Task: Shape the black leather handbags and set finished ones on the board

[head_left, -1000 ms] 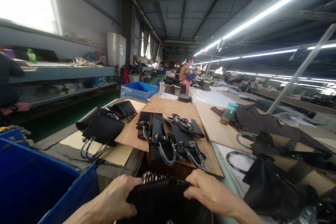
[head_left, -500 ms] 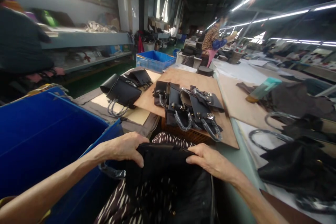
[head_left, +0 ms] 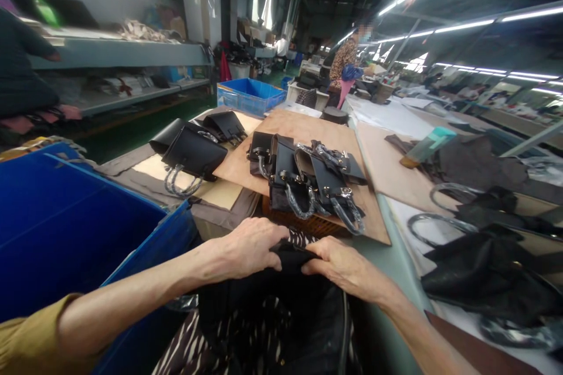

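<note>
A black handbag [head_left: 303, 299] lies across the lap, over a patterned garment. My left hand [head_left: 253, 249] grips its upper edge, thumb on the near side and fingers over the far side. Close beside it, my right hand [head_left: 336, 261] pinches the same edge with thumb and fingers. A wrapped handle [head_left: 183, 303] shows partly at the bag's left. Just beyond the hands, several black bags [head_left: 285, 170] with plastic-wrapped handles lie on a brown board [head_left: 352, 129].
A large blue bin [head_left: 88, 217] stands at the left; a smaller blue bin [head_left: 250, 96] is farther off. More black bags [head_left: 197, 149] lie left of the board. At right are black bags [head_left: 497, 281] and a teal-capped container [head_left: 428, 146]. Co-workers [head_left: 345, 64] are in the background.
My left hand has moved right along the bag's edge, much closer to my right hand. The right hand keeps its grip. The view has shifted slightly.
</note>
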The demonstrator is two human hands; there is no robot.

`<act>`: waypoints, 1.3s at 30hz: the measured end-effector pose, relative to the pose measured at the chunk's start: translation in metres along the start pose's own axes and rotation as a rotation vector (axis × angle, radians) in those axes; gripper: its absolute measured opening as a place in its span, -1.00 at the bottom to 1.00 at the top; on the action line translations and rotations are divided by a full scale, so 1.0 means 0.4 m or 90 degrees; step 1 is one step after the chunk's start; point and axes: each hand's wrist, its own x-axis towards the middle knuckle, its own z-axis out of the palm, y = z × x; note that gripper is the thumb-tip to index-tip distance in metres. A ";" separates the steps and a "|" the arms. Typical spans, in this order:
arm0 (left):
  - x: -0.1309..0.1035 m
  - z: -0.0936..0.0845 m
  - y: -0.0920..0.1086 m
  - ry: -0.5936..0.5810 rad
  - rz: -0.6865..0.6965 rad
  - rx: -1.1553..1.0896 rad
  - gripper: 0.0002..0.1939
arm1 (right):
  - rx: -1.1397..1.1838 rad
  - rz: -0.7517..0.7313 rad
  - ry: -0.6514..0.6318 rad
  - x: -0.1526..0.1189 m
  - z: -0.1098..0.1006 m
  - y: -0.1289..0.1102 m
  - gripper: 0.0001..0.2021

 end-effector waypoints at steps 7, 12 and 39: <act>0.059 -0.006 -0.017 -0.058 0.059 -0.154 -0.71 | 0.023 -0.027 0.033 -0.003 -0.003 0.002 -0.89; 0.065 0.009 -0.021 -0.059 0.041 -0.200 -0.72 | -0.014 -0.031 0.039 -0.001 -0.002 0.007 -0.85; 0.087 0.036 0.006 0.010 -0.134 -0.196 -0.90 | -0.007 0.009 0.119 0.012 0.014 0.013 -0.81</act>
